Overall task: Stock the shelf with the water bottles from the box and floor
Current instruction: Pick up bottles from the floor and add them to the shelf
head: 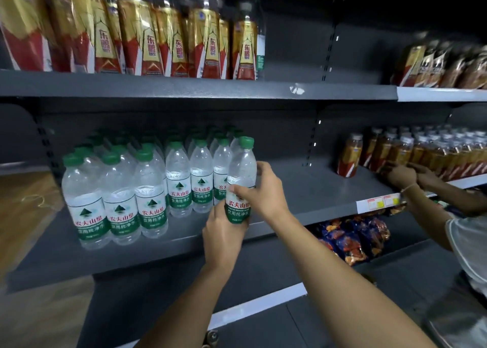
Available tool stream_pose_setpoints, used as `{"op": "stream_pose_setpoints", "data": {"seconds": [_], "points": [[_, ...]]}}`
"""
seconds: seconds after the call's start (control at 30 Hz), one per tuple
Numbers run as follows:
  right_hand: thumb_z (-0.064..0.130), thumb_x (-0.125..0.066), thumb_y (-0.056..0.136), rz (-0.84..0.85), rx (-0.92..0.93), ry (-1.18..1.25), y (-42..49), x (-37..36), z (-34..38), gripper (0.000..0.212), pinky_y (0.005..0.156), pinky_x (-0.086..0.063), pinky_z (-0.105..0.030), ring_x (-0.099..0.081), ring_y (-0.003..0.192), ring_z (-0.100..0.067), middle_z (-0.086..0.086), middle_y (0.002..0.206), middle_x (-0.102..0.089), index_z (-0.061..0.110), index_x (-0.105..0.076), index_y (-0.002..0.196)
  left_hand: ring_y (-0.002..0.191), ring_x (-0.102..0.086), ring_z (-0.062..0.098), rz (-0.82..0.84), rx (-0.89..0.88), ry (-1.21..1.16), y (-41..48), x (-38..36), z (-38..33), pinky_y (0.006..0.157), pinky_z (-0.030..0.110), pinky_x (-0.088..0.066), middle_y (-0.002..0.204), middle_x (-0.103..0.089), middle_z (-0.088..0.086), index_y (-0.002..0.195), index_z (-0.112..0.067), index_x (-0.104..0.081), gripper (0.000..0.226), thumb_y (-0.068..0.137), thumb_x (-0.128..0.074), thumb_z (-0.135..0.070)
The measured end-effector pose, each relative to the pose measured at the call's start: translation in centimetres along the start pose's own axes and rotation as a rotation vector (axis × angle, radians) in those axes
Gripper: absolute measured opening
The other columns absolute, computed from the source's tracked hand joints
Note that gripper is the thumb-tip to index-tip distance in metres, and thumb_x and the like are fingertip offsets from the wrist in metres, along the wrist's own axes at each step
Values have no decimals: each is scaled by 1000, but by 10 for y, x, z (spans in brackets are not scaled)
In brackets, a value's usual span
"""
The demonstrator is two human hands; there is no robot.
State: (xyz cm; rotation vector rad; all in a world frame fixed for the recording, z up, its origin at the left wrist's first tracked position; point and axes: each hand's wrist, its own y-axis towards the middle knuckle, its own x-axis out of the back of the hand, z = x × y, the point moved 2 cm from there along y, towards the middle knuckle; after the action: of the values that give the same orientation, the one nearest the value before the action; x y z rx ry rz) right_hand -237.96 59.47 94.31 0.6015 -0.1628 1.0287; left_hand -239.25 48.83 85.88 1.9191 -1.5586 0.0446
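Both arms are in shot now. The left hand [224, 231] is bare, and the right hand [264, 192] is bare as well, uncovered from the knuckles through the wrists. The left forearm [189, 303] runs bare right down to the bottom edge. So does the right forearm [350, 289], which looks thick and long this close to the wide lens. Knuckle ridges show faintly on the backs of both hands. Whether a sleeve starts higher up cannot be told, since the picture cuts both arms off at its bottom edge.
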Motion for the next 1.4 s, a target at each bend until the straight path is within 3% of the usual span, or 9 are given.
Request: {"op": "stream_pose_setpoints", "data": {"seconds": [0.23, 0.4, 0.57, 0.77, 1.07, 1.4], "points": [[19, -86, 70, 25, -19, 39, 30, 6, -18, 67, 84, -54, -27, -60, 95, -6, 13, 104, -58, 16, -50, 126, 106, -61, 25, 96, -48, -77, 22, -24, 5, 81, 37, -52, 119, -63, 1, 123, -21, -55, 59, 72, -80, -37], [18, -86, 71, 98, -24, -2, 49, 9, -43, 71, 85, -56, -32, -65, 98, -14, 12, 106, -57, 16, -48, 130, 111, -60, 24, 161, -21, -21, 27, -40, 16, 88, 39, -51, 122, -62, 5, 125, -13, -51, 49, 85, -71, -31], [16, -85, 73, 146, -13, 46, 67, 6, -61, 68, 83, -54, -25, -63, 99, -10, 14, 107, -57, 17, -48, 130, 107, -61, 27, 141, -5, 92, 34, -52, 25, 84, 39, -51, 118, -63, 7, 121, -10, -54, 34, 93, -59, -28], [15, -84, 73, 179, 2, 76, 87, -2, -82, 69, 91, -54, -33, -62, 106, -14, 11, 112, -58, 18, -47, 132, 110, -61, 26, 124, 21, 163, 45, -61, 28, 86, 38, -51, 122, -62, 7, 127, -13, -51, 39, 92, -59, -29], [14, -82, 73, 152, 78, 94, 111, -24, -98, 71, 97, -47, -33, -58, 114, -16, -1, 124, -60, 14, -45, 133, 108, -60, 25, 84, 53, 211, 49, -65, 35, 87, 38, -49, 119, -62, 6, 127, -13, -50, 40, 92, -59, -28], [16, -80, 76, 175, 111, 100, 129, -36, -107, 70, 99, -46, -33, -55, 116, -15, 0, 127, -58, 15, -43, 135, 105, -61, 25, 49, 59, 230, 54, -70, 36, 84, 34, -46, 115, -64, 4, 123, -13, -51, 36, 91, -60, -26]]}}
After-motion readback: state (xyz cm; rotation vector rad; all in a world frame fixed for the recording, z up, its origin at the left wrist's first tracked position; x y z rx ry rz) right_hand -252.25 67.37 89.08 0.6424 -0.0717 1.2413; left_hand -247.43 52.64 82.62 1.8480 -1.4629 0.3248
